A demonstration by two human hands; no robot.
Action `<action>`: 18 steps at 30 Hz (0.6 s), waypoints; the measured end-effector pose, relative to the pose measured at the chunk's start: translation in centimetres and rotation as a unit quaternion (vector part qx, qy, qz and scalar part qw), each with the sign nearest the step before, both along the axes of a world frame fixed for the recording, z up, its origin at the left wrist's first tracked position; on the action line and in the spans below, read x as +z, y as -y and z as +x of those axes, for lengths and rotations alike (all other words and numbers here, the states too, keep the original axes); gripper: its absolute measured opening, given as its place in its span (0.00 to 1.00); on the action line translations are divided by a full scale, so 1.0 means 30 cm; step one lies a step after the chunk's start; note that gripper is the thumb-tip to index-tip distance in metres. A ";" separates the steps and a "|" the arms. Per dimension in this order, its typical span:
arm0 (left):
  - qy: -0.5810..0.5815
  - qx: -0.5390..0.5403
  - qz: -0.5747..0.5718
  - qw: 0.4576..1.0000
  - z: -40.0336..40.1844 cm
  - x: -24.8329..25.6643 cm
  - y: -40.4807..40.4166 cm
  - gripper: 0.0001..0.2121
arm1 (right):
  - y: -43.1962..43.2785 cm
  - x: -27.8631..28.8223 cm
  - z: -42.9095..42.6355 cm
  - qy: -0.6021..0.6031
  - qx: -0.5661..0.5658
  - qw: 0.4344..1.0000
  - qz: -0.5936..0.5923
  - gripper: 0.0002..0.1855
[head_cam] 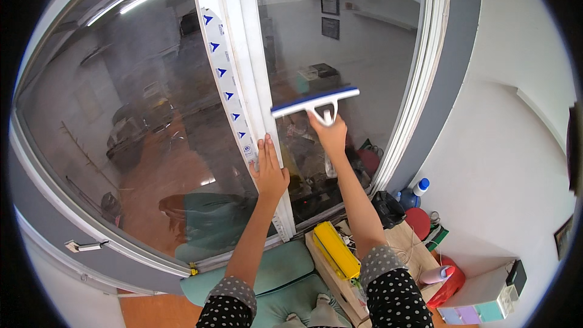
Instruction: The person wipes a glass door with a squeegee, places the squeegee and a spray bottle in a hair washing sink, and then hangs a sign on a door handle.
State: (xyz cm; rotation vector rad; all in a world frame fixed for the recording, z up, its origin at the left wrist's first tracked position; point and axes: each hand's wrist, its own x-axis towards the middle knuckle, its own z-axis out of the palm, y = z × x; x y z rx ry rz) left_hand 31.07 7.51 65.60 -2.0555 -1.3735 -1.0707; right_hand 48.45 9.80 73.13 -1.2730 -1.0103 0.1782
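In my right hand is a white squeegee with a blue blade, gripped by its handle. The blade lies slightly tilted across the right window pane, its left end near the white frame post; whether it presses on the glass I cannot tell. My left hand rests spread on the white window post, fingers pointing up. A strip of protective film with blue arrow marks runs along this post. To the left, the large glass pane carries reflections and looks hazy in places.
Below me is a green padded seat, with my feet on it. A wooden cabinet to the right bears a yellow case, cables, a black plastic bag and a pink bottle. A blue-capped bottle stands by the wall.
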 end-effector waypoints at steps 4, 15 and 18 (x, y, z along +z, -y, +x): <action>-0.002 -0.002 -0.009 1.000 0.016 0.000 0.002 0.40 | -0.037 0.062 0.006 0.001 0.004 1.000 0.014 0.29; 0.003 0.039 0.002 0.999 0.040 -0.004 0.010 0.39 | -0.002 -0.324 0.016 0.029 0.001 1.000 -0.009 0.30; 0.020 0.042 -0.009 0.999 0.056 0.004 0.018 0.39 | 0.015 -0.291 0.023 0.041 -0.003 0.998 -0.045 0.28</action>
